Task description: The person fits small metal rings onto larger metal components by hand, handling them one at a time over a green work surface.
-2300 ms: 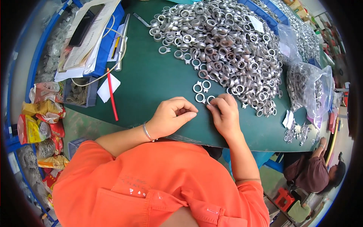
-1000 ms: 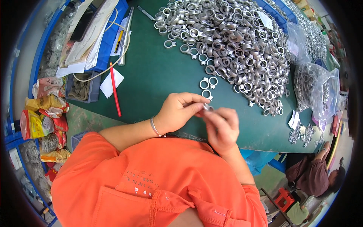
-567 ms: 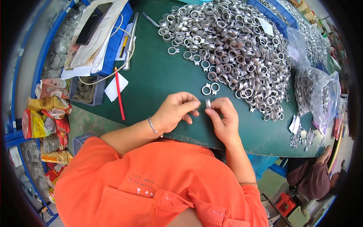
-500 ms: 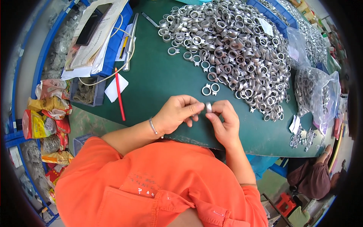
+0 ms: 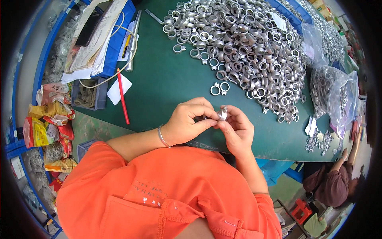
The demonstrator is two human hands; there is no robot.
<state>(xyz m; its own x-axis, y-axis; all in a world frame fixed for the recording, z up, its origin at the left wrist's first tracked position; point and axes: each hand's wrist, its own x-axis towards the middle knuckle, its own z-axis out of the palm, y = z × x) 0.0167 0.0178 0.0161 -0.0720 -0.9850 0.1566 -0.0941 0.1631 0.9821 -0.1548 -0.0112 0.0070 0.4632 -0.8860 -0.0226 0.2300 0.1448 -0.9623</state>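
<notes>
Between my two hands, just over the near edge of the green table, is a small silver metal ring clamp [image 5: 223,114]. My right hand [image 5: 238,128] pinches it between thumb and fingers. The thumb and forefinger of my left hand [image 5: 194,120] close on its left side, and the other fingers curl beneath. Two similar metal rings [image 5: 220,88] lie side by side on the table beyond my hands. Farther off, a large heap of the same rings [image 5: 242,44] spreads toward the back right.
A red pencil [image 5: 123,97] rests on white paper at left, by a blue tray [image 5: 115,59] with papers, a phone and a cable. Plastic bags of rings [image 5: 332,93] and small loose metal parts [image 5: 318,141] lie at right. Another person [image 5: 330,183] sits at far right.
My left hand has moved right to meet the ring clamp and now grips it too. The ring has turned in my right fingers. The far-right person has shifted an arm.
</notes>
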